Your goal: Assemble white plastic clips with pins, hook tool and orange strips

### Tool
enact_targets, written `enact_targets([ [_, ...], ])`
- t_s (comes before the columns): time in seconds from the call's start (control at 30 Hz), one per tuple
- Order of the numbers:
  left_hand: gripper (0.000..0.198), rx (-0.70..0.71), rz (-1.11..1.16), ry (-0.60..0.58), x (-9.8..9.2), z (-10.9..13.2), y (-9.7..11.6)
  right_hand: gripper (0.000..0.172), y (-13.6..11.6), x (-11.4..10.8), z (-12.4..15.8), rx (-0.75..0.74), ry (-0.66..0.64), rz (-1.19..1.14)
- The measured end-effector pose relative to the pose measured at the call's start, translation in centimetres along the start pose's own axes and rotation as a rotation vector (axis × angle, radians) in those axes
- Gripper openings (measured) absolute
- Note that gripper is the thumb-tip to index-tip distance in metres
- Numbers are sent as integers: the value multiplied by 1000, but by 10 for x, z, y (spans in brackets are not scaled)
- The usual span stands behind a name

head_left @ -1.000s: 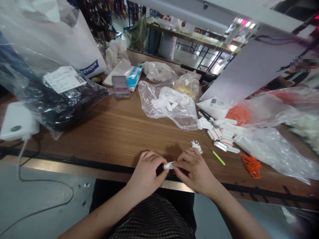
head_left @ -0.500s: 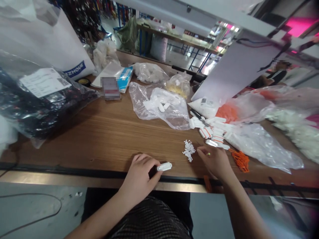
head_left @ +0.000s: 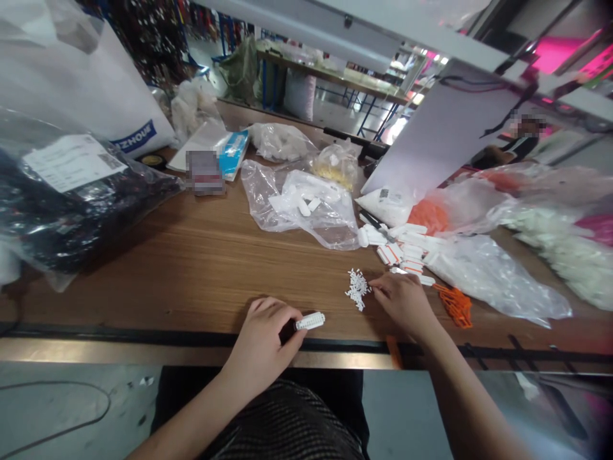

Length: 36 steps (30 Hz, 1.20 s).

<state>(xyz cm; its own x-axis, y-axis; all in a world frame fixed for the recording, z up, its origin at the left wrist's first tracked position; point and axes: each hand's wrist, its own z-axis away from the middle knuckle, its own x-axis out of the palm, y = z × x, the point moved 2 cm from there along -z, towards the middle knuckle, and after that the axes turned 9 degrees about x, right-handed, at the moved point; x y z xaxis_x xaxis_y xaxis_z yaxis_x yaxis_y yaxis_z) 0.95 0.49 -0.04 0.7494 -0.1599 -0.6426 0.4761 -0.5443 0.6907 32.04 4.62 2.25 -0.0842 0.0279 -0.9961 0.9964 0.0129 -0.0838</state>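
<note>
My left hand (head_left: 268, 335) rests at the table's front edge. Its thumb and fingers grip one end of a white connector housing (head_left: 310, 321) with rows of small holes facing up. To the right lies a loose pile of tiny white plugs (head_left: 357, 289). My right hand (head_left: 401, 300) is at the right side of this pile, fingertips drawn together in a pinch at its edge. What is between those fingertips is too small to make out. Just behind the right hand lie white connector housings (head_left: 412, 249), some with orange strips.
Orange strips (head_left: 454, 306) lie right of my right hand, beside a clear plastic bag (head_left: 498, 278). An open bag (head_left: 268, 214) with white parts sits mid-table. At left stands a large bag of dark parts (head_left: 62, 223). A person (head_left: 520, 150) is in the right background.
My right hand has closed in on the pile, its fingertips now at the pile's right edge. The left hand still holds the connector housing. The whole view has shifted slightly.
</note>
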Motion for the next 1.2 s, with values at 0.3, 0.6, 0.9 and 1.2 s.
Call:
enact_targets([
  [0.3,7,4,5,-7,0,0,-1,25,6,-8,0,70,-52,-96],
  [0.6,7,-1,7,-3,-1,2,-1,25,4,-12,-3,-20,-64,-178],
  [0.9,8,10,8,1,0,1,-1,23,5,-10,-3,-25,-83,-213],
  [1.2,11,9,32,26,-1,1,0,22,-33,-14,13,-53,-30,-439],
])
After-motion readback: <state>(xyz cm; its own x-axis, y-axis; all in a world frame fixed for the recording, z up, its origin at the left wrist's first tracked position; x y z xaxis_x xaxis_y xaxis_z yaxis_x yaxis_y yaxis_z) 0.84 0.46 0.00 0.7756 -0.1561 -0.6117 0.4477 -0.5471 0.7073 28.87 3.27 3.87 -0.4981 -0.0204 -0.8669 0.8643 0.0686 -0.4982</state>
